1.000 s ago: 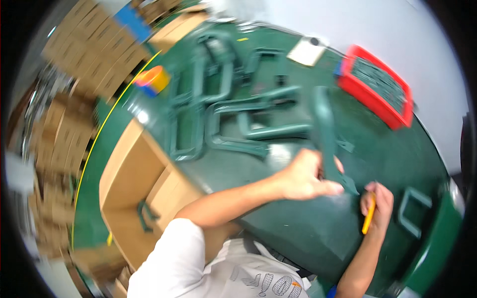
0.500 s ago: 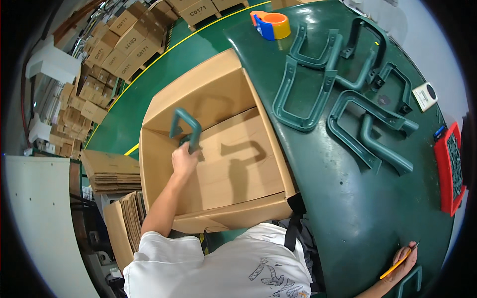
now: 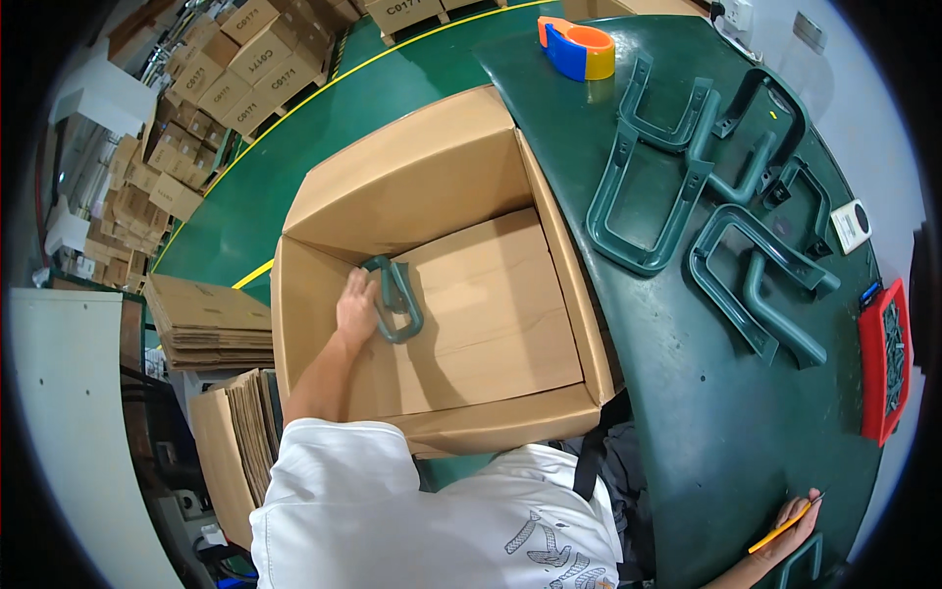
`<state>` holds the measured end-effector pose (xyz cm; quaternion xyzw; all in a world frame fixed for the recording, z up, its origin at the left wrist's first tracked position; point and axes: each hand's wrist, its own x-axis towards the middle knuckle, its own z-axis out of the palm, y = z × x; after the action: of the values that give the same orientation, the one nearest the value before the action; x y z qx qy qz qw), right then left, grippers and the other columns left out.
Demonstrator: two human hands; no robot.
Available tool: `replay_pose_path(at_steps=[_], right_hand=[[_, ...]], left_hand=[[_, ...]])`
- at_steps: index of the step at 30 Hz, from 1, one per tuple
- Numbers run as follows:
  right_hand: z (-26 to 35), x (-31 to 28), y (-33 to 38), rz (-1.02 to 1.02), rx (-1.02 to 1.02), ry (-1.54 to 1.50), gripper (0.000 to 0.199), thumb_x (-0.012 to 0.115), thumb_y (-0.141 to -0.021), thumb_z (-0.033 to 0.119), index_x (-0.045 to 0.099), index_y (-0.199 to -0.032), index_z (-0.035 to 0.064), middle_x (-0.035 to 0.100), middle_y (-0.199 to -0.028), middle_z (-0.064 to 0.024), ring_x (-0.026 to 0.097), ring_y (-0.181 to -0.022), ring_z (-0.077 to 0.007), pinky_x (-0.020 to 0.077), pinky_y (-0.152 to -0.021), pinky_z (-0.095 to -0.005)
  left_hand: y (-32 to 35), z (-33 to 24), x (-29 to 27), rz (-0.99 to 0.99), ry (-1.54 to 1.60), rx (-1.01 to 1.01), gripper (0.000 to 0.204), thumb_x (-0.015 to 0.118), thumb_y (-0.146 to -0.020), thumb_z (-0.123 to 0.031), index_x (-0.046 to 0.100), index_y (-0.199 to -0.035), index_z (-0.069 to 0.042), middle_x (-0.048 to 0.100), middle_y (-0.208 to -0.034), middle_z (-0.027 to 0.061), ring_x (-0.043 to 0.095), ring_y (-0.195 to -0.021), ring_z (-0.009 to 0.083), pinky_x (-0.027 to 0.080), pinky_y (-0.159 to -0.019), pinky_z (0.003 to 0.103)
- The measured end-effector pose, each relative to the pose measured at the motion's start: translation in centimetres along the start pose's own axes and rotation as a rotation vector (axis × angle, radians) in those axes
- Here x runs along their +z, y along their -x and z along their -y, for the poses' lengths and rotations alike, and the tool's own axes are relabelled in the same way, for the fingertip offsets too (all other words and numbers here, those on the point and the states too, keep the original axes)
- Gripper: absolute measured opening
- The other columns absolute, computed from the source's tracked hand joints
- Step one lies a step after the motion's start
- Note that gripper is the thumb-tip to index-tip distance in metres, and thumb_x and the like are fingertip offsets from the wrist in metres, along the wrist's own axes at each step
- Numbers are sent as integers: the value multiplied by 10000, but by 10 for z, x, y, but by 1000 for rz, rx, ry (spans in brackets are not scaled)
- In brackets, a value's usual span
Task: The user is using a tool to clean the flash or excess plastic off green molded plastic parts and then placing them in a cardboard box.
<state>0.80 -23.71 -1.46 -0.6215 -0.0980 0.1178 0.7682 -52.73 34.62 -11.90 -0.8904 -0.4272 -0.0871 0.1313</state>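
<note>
Item: green plastic handle part, a loop-shaped moulding, located inside the open cardboard box, low against the box's left inner wall and on or just above its bottom panel. The part is gripped at its left edge by the left hand; the fingers are curled closed around that edge, so the body of the part extends to the right of the fingers, toward the middle of the box.

Right hand: seen at the lower right rim, resting on the dark green table. A yellow pencil-like tool is held in it, the fingers being closed narrowly about the shaft.

Also recorded on the table, well apart from both hands: a group of larger green frame parts laid side by side and partly overlapping; an orange and blue tape dispenser at the far edge; a red tray at the right edge. Flattened cartons are stacked on the floor left of the box.
</note>
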Motion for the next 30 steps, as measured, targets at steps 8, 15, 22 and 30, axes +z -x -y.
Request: replay_pose_path(at_steps=[8, 15, 22, 30], right_hand=[[-2, 2, -1, -24, 8, 37, 332, 377, -997, 273, 547, -1098, 7, 370, -573, 19, 311, -428, -43, 246, -382, -171], [2, 6, 2, -61, 3, 53, 323, 374, -998, 257, 542, -1089, -3, 389, -561, 17, 332, -426, -42, 261, -380, -157], [-7, 13, -1, -12, -57, 34, 321, 392, -992, 243, 561, -1068, -19, 406, -577, -3, 347, -434, -51, 273, -363, -155], [2, 13, 17, -256, 29, 114, 362, 504, -910, 244, 526, -1119, -50, 431, -591, 3, 391, -472, -80, 296, -409, -191]], left_hand=[[27, -55, 33, 1025, 107, -19, 187, 584, -781, -239, 662, -833, -77, 664, -857, 151, 642, -833, 301, 514, -718, 408], [40, -31, 49, 774, -81, -258, 236, 573, -787, -219, 622, -922, -32, 665, -874, 158, 646, -880, 298, 522, -757, 393], [34, -32, 37, 841, -88, -318, 290, 577, -797, -150, 520, -1047, -16, 664, -918, 153, 657, -879, 300, 533, -736, 380], [11, -38, 47, 659, -95, -206, 173, 494, -854, -168, 617, -967, -124, 671, -909, 122, 649, -865, 294, 523, -723, 410]])
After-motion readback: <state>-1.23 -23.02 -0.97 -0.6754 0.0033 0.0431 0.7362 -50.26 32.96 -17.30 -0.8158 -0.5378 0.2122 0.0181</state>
